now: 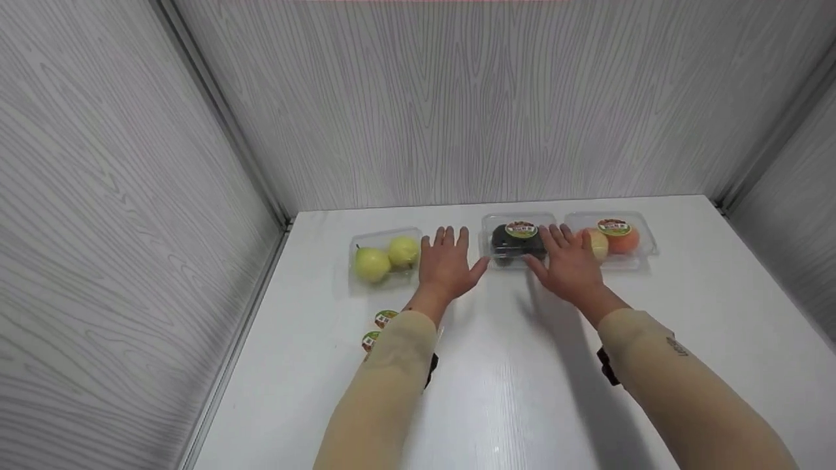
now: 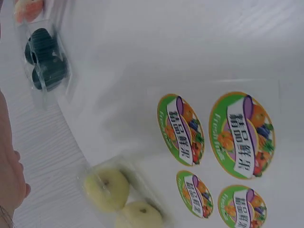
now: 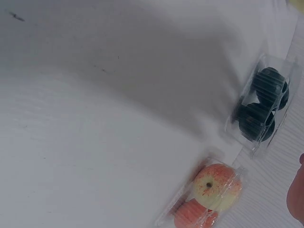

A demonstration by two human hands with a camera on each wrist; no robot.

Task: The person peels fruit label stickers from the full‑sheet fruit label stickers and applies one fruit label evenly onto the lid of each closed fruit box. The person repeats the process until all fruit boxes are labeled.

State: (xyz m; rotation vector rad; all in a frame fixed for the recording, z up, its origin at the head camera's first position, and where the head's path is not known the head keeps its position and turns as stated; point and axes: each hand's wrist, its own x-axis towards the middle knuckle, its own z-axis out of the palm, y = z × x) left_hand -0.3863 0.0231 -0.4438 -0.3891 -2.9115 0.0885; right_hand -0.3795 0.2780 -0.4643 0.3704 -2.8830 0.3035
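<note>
- Head view: the far edge of the white table (image 1: 496, 365) is running along the back wall (image 1: 457, 98), and a wide stretch of tabletop is giving the arms room between the two sleeves (image 1: 372, 405).
- Head view: pale, wavy-lined walls are standing at the left and right sides.
- Head view: the left hand (image 1: 447, 267) is reaching just beside the pear box (image 1: 379, 237), fingers straight, thumb out, holding nothing.
- Head view: the right hand (image 1: 571, 264) is covering bits of the dark box (image 1: 522, 217) and the red box (image 1: 588, 219), fingers straight, holding nothing.
- Head view: the pear box is sitting toward the far left corner, the dark box near the middle of the far edge, the red box toward the far right corner.
- Left wrist view: a sticker sheet (image 2: 190, 88) is lying nearer than the pear box, showing four fruit stickers (image 2: 241, 135). Two yellow-green pears (image 2: 108, 190) are sitting in their box.
- Right wrist view: a big shadow is falling on the table. Two dark fruits (image 3: 256, 123) are filling the dark box; a yellow-red fruit (image 3: 216, 187) and a redder one (image 3: 192, 216) are sharing the red box.
</note>
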